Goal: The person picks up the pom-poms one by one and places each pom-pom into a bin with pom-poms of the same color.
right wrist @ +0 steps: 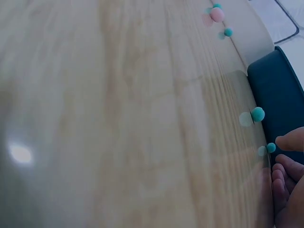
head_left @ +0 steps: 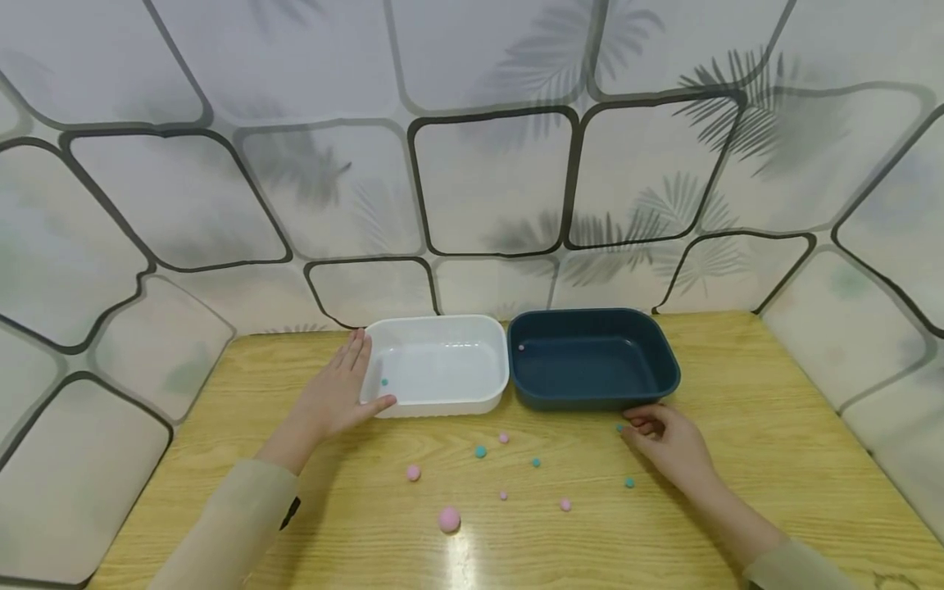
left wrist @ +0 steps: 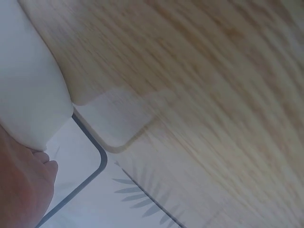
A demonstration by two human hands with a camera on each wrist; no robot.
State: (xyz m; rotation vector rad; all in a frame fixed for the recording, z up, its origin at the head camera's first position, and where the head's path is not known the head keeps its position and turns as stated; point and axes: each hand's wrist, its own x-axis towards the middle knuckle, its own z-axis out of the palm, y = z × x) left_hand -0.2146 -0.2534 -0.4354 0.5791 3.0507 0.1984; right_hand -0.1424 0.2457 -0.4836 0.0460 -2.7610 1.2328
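My left hand (head_left: 337, 392) lies against the left end of a white dish (head_left: 442, 405), fingers straight along its side and thumb at the front rim. The left wrist view catches part of that hand (left wrist: 23, 185) beside the white dish (left wrist: 31, 71). A small teal ball sits inside the dish. At the front right of a dark blue dish (head_left: 590, 404), my right hand (head_left: 674, 447) reaches low with bent fingers. Its thumb tip is right beside a tiny teal ball (right wrist: 271, 147) on the table, and a gap shows between thumb and fingers.
Both dishes stand side by side at the table's back, before a patterned cloth wall (head_left: 494, 188). A tiny pink ball (head_left: 521, 347) lies in the blue dish. Several pink and teal balls are scattered in front, including a larger pink one (head_left: 449, 519).
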